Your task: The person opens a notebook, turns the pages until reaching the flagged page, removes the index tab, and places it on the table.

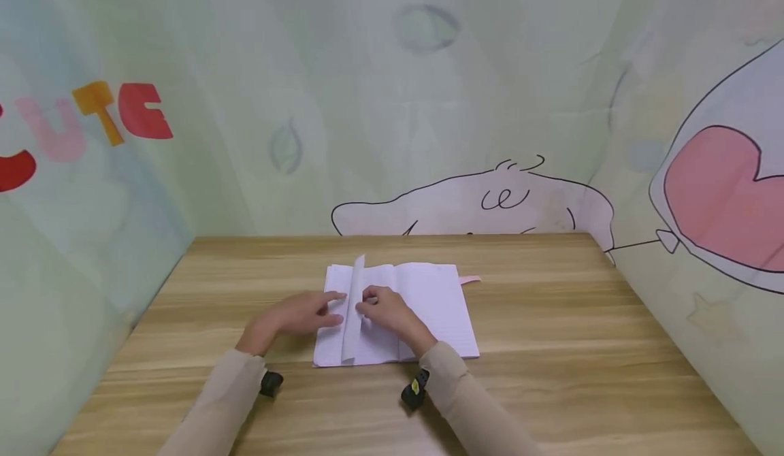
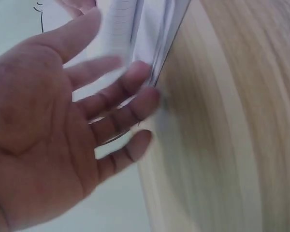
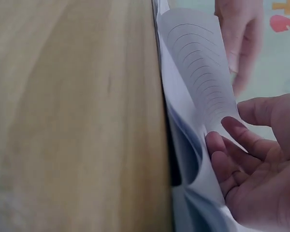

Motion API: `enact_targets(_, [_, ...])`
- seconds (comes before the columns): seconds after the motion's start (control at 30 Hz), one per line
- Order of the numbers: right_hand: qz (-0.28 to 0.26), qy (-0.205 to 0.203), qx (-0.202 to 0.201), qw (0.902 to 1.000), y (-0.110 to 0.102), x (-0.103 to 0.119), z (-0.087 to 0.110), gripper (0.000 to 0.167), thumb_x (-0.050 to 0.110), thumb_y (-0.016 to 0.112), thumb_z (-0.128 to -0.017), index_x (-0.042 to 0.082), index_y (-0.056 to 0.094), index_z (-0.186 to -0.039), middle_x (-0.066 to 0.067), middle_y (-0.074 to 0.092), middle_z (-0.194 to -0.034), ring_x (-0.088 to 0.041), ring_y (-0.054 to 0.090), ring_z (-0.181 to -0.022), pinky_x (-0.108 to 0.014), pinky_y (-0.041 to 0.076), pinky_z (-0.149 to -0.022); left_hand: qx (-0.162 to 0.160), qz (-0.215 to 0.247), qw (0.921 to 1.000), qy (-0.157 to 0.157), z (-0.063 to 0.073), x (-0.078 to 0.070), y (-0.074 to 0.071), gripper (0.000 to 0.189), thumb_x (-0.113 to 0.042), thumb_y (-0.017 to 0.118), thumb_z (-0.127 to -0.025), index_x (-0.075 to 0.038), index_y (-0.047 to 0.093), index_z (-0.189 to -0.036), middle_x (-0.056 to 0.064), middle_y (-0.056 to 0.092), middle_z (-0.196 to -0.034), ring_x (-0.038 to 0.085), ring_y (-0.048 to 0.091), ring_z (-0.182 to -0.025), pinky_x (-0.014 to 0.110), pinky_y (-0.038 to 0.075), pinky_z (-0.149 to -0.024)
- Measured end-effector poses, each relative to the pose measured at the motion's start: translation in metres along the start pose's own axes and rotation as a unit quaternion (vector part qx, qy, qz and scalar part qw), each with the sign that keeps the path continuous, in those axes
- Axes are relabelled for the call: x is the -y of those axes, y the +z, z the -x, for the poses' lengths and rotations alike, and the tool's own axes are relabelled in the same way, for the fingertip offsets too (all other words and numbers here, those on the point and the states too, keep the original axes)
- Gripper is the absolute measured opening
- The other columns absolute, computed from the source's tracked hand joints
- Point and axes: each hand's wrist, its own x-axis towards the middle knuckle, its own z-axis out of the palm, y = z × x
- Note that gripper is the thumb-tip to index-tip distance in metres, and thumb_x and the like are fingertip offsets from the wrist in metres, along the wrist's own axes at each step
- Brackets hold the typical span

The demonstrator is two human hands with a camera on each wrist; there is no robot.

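An open notebook (image 1: 433,306) with lined white pages lies on the wooden table. One page (image 1: 353,313) stands curled up over its left half. My right hand (image 1: 387,310) pinches this lifted page (image 3: 198,67) at its edge, thumb on one side and fingertips (image 3: 232,124) on the other. My left hand (image 1: 304,313) is over the left side of the notebook, its fingers spread and loosely extended beside the raised page. In the left wrist view the left hand (image 2: 48,116) shows its palm, with nothing held and the fingertips blurred near the notebook's edge.
A pink ribbon (image 1: 470,280) sticks out from the notebook's right side. The wooden table (image 1: 551,320) extends around it, with printed curtains (image 1: 257,102) along its back and sides. Dark wrist devices (image 1: 415,389) sit at both cuffs.
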Motion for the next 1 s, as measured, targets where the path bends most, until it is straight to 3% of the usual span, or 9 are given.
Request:
enact_targets(0.1, [-0.013,-0.005,0.002,0.9999,0.003,-0.004,0.001,0.028,0.023,0.066,-0.093,0.004,0.068,-0.114,-0.013,0.070,-0.110,-0.022,0.064,-0.093,-0.036,0.051,-0.080,-0.029,0.022,0.9988,0.032,-0.004,0.003,0.004,0.069,-0.036,0.062,-0.100,-0.005,0.034,-0.155,-0.001,0.057,-0.085,0.012,0.051,-0.074,0.031,0.044,-0.068])
enact_targets(0.2, [-0.012,-0.022,0.012,0.9996,0.004,-0.006,0.001,0.036,0.026,0.065,-0.095,0.002,0.067,-0.122,-0.014,0.069,-0.116,-0.024,0.065,-0.098,-0.036,0.052,-0.082,-0.036,0.020,0.9974,0.059,-0.007,0.002,0.007,0.070,-0.037,0.059,-0.101,-0.008,0.028,-0.158,0.000,0.060,-0.088,0.013,0.054,-0.076,0.033,0.046,-0.070])
enact_targets(0.27, [-0.003,-0.035,0.019,0.9992,0.004,-0.007,0.003,0.037,0.027,0.062,-0.097,0.002,0.067,-0.124,-0.014,0.069,-0.119,-0.024,0.065,-0.100,-0.036,0.051,-0.083,-0.037,0.007,0.9968,0.070,-0.010,0.001,0.009,0.064,-0.038,0.055,-0.103,-0.008,0.035,-0.156,0.002,0.062,-0.092,0.016,0.056,-0.081,0.036,0.047,-0.074])
enact_targets(0.37, [0.002,-0.038,0.018,0.9991,0.000,-0.010,0.007,0.036,0.026,0.058,-0.099,0.004,0.068,-0.125,-0.010,0.072,-0.108,-0.020,0.064,-0.095,-0.034,0.050,-0.081,-0.036,-0.009,0.9966,0.073,-0.014,-0.002,0.010,0.051,-0.037,0.050,-0.105,-0.005,0.051,-0.146,0.010,0.067,-0.109,0.023,0.061,-0.097,0.043,0.049,-0.086])
enact_targets(0.5, [-0.026,-0.025,0.021,0.9991,-0.009,-0.014,0.012,0.032,0.023,0.057,-0.100,0.006,0.070,-0.123,-0.003,0.071,-0.087,-0.014,0.062,-0.082,-0.031,0.047,-0.075,-0.013,-0.022,0.9989,0.040,-0.017,-0.003,0.011,0.045,-0.032,0.055,-0.103,-0.002,0.062,-0.136,0.018,0.065,-0.122,0.024,0.059,-0.101,0.042,0.047,-0.090])
enact_targets(0.57, [-0.039,-0.026,0.022,0.9986,-0.014,-0.016,0.013,0.030,0.022,0.059,-0.099,0.007,0.070,-0.122,-0.002,0.070,-0.085,-0.012,0.062,-0.081,-0.030,0.047,-0.075,0.007,-0.030,0.9994,0.014,-0.016,-0.003,0.010,0.045,-0.030,0.062,-0.100,-0.004,0.061,-0.137,0.018,0.064,-0.124,0.021,0.054,-0.094,0.039,0.044,-0.083])
enact_targets(0.63, [-0.049,-0.029,0.021,0.9982,-0.020,-0.018,0.014,0.029,0.021,0.059,-0.098,0.007,0.070,-0.121,-0.003,0.070,-0.087,-0.012,0.063,-0.081,-0.030,0.047,-0.075,0.021,-0.033,0.9992,-0.005,-0.015,-0.003,0.010,0.050,-0.029,0.067,-0.097,-0.006,0.058,-0.141,0.020,0.061,-0.130,0.021,0.052,-0.095,0.038,0.043,-0.084])
enact_targets(0.83, [-0.058,-0.024,-0.016,0.9979,-0.036,-0.027,0.020,0.026,0.018,0.060,-0.098,0.006,0.069,-0.119,-0.005,0.070,-0.091,-0.015,0.064,-0.080,-0.030,0.048,-0.071,0.026,-0.038,0.9987,-0.020,-0.011,-0.006,0.008,0.057,-0.026,0.074,-0.092,-0.007,0.055,-0.143,0.021,0.052,-0.144,0.028,0.054,-0.121,0.049,0.042,-0.105])
enact_targets(1.0, [-0.058,-0.002,-0.046,0.9972,-0.049,-0.042,0.029,0.028,0.018,0.062,-0.097,0.006,0.067,-0.121,-0.007,0.069,-0.102,-0.014,0.064,-0.078,-0.030,0.048,-0.068,0.034,-0.038,0.9972,-0.054,-0.007,-0.007,0.007,0.063,-0.022,0.078,-0.088,-0.011,0.053,-0.145,0.022,0.049,-0.147,0.026,0.052,-0.115,0.045,0.043,-0.099])
